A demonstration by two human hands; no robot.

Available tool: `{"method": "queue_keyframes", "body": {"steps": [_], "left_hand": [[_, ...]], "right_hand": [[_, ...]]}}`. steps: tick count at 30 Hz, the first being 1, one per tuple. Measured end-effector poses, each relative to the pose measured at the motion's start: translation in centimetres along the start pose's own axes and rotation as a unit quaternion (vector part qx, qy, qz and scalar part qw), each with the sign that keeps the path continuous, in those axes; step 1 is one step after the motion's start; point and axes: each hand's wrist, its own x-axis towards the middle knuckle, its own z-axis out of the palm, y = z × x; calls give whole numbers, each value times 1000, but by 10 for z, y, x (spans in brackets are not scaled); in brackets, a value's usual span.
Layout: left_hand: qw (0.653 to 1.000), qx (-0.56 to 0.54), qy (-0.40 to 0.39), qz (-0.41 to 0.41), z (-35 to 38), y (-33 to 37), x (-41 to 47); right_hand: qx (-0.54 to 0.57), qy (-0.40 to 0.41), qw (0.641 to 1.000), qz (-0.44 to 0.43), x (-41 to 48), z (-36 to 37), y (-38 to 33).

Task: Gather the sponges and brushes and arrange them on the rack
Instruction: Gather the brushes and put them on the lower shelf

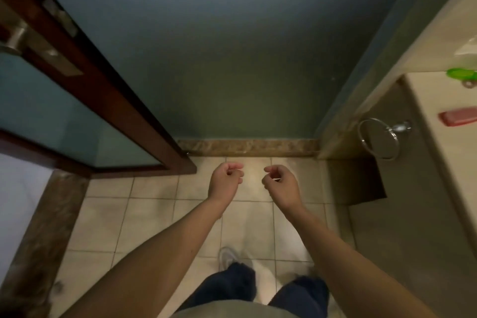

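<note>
My left hand (pixel 225 179) and my right hand (pixel 280 184) hang side by side over the tiled floor, both loosely curled with nothing in them. At the right edge, on the beige counter (pixel 438 137), lies a red flat object (pixel 458 117), possibly a sponge. Farther back on the same counter is a green item (pixel 462 73), cut off by the frame. No rack shows in this view.
A dark wooden door with frosted glass (pixel 85 100) stands open on the left, its metal handle (pixel 13 41) at the far left. A chrome towel ring (pixel 379 138) hangs on the counter's side. A green wall (pixel 232 59) is straight ahead. My feet stand on beige tiles (pixel 154 214).
</note>
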Motion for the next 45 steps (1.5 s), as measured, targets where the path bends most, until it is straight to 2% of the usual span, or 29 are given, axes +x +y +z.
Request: {"method": "queue_keyframes", "body": {"steps": [6, 12, 20, 27, 33, 38, 42, 45], "left_hand": [[998, 15, 25, -56, -55, -60, 40], [992, 34, 42, -114, -79, -146, 100], [976, 120, 68, -166, -74, -314, 206], [966, 180, 51, -181, -62, -457, 284], [960, 198, 75, -181, -46, -555, 339], [958, 228, 69, -157, -30, -618, 376], [943, 300, 96, -111, -22, -638, 394], [928, 343, 108, -100, -18, -647, 405]], "right_hand": [[-34, -55, 997, 42, 27, 72, 20], [-85, -101, 988, 84, 86, 140, 72], [-129, -148, 968, 155, 176, 257, 230], [-178, -159, 959, 154, 238, 342, 363], [-249, -163, 942, 155, 291, 389, 456], [-318, -109, 936, 101, 319, 427, 514], [-366, -92, 926, -4, 328, 443, 538], [-378, -96, 920, -38, 332, 445, 544]]}}
